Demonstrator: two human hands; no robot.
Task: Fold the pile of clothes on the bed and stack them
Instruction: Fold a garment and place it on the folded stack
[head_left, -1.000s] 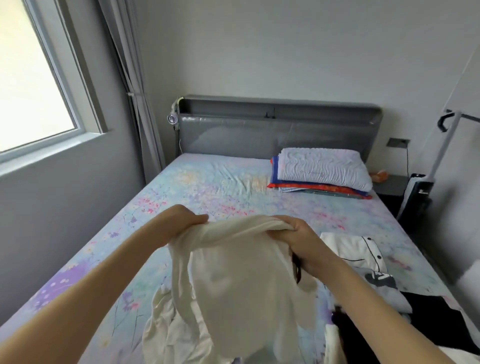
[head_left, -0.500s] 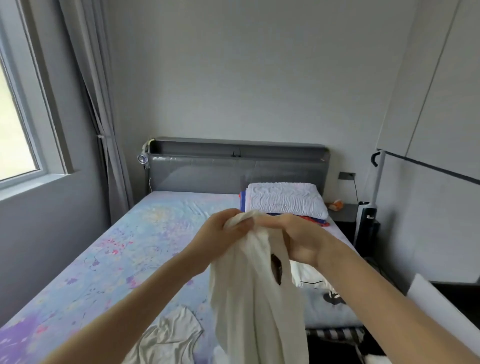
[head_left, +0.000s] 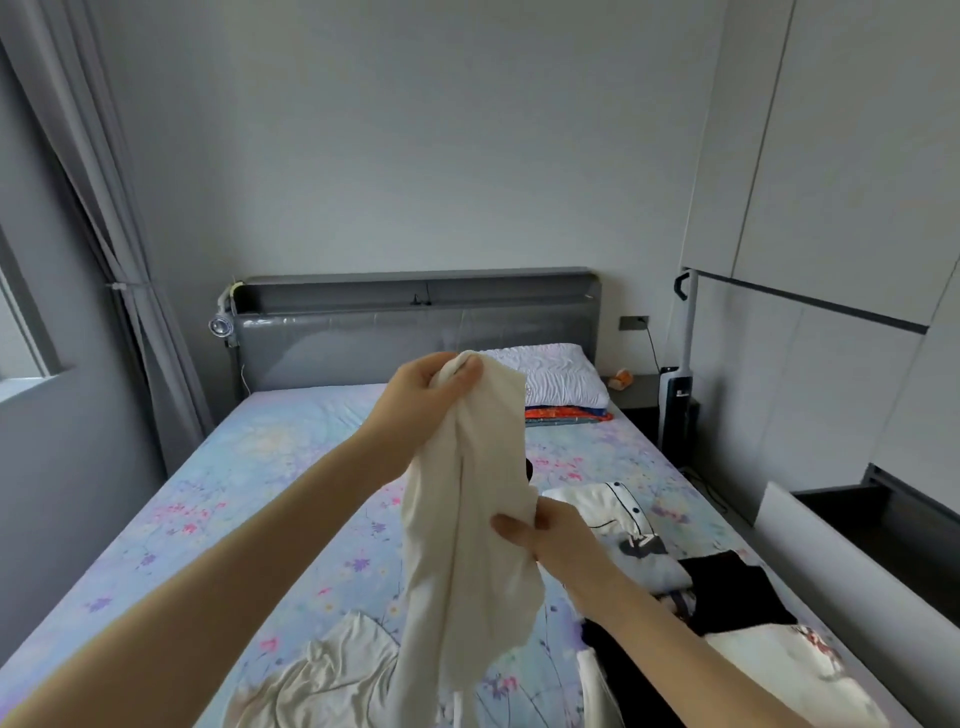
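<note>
A cream-white garment (head_left: 467, 545) hangs bunched in the air above the bed (head_left: 249, 493). My left hand (head_left: 431, 387) grips its top end, raised high. Lower down, my right hand (head_left: 540, 530) pinches the garment's right edge. Its lower end trails down to the sheet. A second cream garment (head_left: 322, 675) lies crumpled at the near edge of the bed. To the right lies the pile: a white piece with black piping (head_left: 608, 506), black clothes (head_left: 727, 592) and a white printed piece (head_left: 789, 670).
A white pillow (head_left: 556, 374) on folded coloured blankets (head_left: 566, 414) sits by the grey headboard (head_left: 415, 332). A nightstand (head_left: 636, 389) and an upright appliance (head_left: 675, 405) stand right of the bed. Wardrobe doors fill the right; a curtain (head_left: 130, 312) hangs left.
My hands have separated: the left one rose with the garment's top, the right one slid down along its edge. The view has tilted back down a little, showing more of the pile.
</note>
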